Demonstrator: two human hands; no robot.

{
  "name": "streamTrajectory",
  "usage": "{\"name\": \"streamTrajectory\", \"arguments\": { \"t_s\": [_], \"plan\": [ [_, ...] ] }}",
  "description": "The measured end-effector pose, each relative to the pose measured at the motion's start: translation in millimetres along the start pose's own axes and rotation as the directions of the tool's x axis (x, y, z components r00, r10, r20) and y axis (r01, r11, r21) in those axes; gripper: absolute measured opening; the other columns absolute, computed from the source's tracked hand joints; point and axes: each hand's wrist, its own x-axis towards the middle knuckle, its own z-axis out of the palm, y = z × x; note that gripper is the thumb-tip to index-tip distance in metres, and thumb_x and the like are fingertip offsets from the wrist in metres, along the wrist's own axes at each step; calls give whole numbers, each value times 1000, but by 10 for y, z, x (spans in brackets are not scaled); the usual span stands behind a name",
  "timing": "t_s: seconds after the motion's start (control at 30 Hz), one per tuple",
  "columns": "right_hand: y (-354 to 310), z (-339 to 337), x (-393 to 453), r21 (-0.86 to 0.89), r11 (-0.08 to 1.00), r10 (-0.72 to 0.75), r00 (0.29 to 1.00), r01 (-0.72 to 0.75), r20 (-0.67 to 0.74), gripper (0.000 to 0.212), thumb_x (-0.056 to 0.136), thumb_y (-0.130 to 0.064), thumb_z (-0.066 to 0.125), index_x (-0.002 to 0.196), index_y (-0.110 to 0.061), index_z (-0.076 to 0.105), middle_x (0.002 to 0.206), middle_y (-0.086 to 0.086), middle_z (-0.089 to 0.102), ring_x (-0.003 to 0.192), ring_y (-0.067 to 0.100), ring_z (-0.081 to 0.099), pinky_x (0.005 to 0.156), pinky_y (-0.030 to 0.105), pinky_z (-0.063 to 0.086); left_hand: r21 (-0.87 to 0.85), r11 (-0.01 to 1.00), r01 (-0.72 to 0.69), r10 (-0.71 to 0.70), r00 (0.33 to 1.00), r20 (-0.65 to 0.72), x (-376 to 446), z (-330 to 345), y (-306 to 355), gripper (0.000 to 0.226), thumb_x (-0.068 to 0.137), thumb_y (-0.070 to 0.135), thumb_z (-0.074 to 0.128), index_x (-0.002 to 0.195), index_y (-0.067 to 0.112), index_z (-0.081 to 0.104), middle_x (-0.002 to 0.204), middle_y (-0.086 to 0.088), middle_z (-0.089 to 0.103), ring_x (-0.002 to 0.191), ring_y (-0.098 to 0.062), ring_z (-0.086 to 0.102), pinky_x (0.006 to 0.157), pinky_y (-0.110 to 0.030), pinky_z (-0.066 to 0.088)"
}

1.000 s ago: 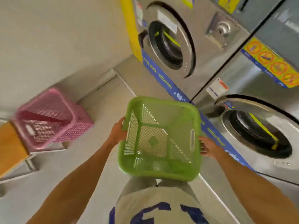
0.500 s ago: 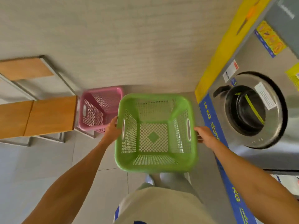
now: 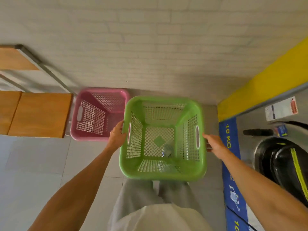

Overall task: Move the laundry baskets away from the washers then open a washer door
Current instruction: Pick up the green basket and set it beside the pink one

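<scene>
I hold an empty green laundry basket in front of my body, above the floor. My left hand grips its left side at the handle slot. My right hand grips its right side. A pink laundry basket stands on the floor by the wall, just left of the green one and partly behind it. A washer with a round dark door and a black handle fills the right edge; the door looks closed.
A wooden bench with a metal frame stands left of the pink basket. A white brick wall is straight ahead. A blue strip and a yellow panel edge the washer bank. Tiled floor lies at lower left.
My view has turned left, away from the washers and toward the wall. The green basket, carried in both hands, has come closer to the pink basket beside the bench.
</scene>
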Motion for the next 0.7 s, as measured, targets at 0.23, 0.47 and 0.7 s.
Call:
{"name": "streamTrajectory", "arguments": {
  "t_s": [0.23, 0.47, 0.7],
  "plan": [
    [-199, 275, 1336, -102, 994, 40, 999, -41, -9, 11, 88, -25, 59, 86, -15, 64, 96, 17, 69, 88, 36, 67, 85, 53, 57, 18, 994, 107, -107, 993, 47, 1021, 584, -352, 68, 85, -15, 57, 144, 15, 43, 110, -3, 65, 98, -30, 68, 65, -38, 62],
    [-290, 620, 2382, -220, 976, -2, 1000, 2, 1, 6, 89, -23, 61, 87, -18, 65, 98, 15, 70, 94, 34, 68, 90, 52, 56, 30, 993, 110, -113, 986, 120, 2067, 1112, -710, 68, 83, -17, 56, 141, 17, 44, 118, -3, 62, 105, -28, 65, 83, -45, 60],
    [-363, 737, 2935, -368, 928, -61, 998, 60, 7, 6, 87, -18, 63, 91, -19, 67, 96, 16, 74, 89, 36, 72, 80, 56, 59, 105, 993, 62, -75, 989, 127, 2641, 1245, -753, 61, 88, -6, 61, 142, 15, 44, 112, 5, 61, 98, -23, 66, 84, -45, 60]
  ]
}}
